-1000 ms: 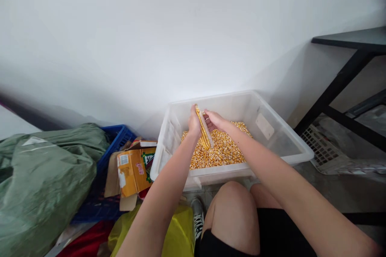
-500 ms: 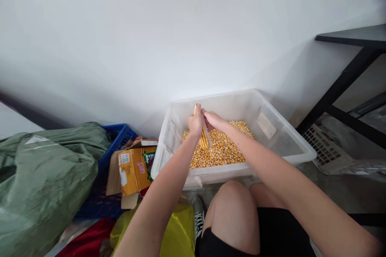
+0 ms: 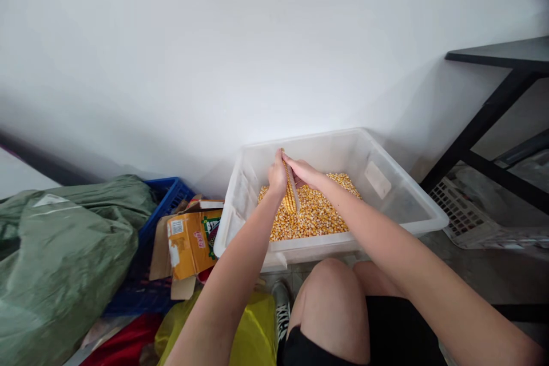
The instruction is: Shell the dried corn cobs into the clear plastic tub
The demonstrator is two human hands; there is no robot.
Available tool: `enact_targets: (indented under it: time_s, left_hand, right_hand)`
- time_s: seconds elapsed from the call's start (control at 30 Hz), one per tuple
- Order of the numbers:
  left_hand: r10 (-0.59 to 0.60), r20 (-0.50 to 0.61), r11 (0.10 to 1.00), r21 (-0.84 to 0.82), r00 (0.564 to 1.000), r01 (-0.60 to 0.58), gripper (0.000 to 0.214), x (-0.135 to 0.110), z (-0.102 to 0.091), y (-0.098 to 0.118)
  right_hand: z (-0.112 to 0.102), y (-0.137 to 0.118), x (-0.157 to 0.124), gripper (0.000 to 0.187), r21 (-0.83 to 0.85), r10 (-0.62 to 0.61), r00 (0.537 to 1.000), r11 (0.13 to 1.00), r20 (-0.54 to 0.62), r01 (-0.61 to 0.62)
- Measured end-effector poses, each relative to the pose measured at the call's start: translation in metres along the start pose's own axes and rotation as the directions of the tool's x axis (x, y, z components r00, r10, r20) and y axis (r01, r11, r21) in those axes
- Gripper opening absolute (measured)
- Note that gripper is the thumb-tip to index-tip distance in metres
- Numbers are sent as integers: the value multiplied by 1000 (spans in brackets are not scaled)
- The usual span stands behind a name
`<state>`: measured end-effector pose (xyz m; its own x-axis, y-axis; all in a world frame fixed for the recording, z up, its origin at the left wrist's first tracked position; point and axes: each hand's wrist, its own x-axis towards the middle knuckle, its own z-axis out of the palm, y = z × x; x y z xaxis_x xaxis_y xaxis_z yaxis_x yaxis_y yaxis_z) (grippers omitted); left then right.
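Meeting above loose kernels (image 3: 311, 220), left hand (image 3: 277, 176) and right hand (image 3: 305, 172), fingers (image 3: 288, 158) clasping a corn cob (image 3: 290, 199)

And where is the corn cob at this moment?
In the head view, the corn cob is just right of centre, held in the left hand with the right hand against it, over loose kernels in the translucent tub.

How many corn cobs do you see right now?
1. The corn cob is in the left hand, with the right hand against it, above loose kernels in the plastic bin. Others may be hidden.
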<state>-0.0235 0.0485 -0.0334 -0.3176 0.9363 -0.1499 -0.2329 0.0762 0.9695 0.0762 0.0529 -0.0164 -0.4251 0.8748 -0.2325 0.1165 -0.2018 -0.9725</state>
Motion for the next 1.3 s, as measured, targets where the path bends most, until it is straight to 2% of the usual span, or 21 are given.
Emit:
enact_targets:
  time_s: [0.13,0.27,0.33,0.43,0.53,0.6,0.67,0.77,0.87,0.93,1.0,1.13,1.3]
  left_hand:
    - [23,-70,986,168,997,-11,58,-4,2,4]
    - [6,-69,982,190,998,7,61,-2,1,2]
    - [-15,-52,985,174,999,24,61,0,0,1]
    - [7,-47,982,188,999,2,63,-2,1,2]
    - [91,-40,952,296,995,-75,65,-5,2,5]
    - [124,-32,932,347,992,-106,66,-7,3,6]
    - [112,-41,934,346,993,-91,65,-6,3,6]
    - [34,-71,970,242,997,-16,61,0,2,2]
    - [-57,-64,998,-17,996,56,59,7,1,0]
    - [-115,-56,978,-183,992,103,59,11,0,2]
    - [-159,-78,951,-280,984,131,59,13,-1,7]
    - [-185,-134,921,-369,974,124,57,15,-3,15]
    - [-215,-123,924,-347,969,161,59,12,-4,20]
  right_hand:
    - [-2,2,0,55,47,0,998,999,62,-3]
    - [-9,4,3,47,105,46,982,992,184,-66]
    - [-10,4,4,45,147,68,976,984,207,-100]
    - [-10,2,3,52,165,101,977,977,189,-133]
    - [-6,0,0,63,102,67,993,992,102,-77]
    - [-5,1,-1,64,75,29,997,997,67,-34]
    - [-5,2,0,59,76,24,996,997,82,-30]
    - [-7,4,2,48,99,53,988,993,143,-68]
    - [-9,4,3,37,128,70,981,987,183,-94]
    - [-8,3,3,36,79,64,986,994,156,-77]
    - [-7,3,3,41,-55,32,993,998,111,-27]
    - [-7,6,5,56,-338,-97,990,933,104,127]
    - [-6,8,4,60,-465,-183,976,859,113,215]
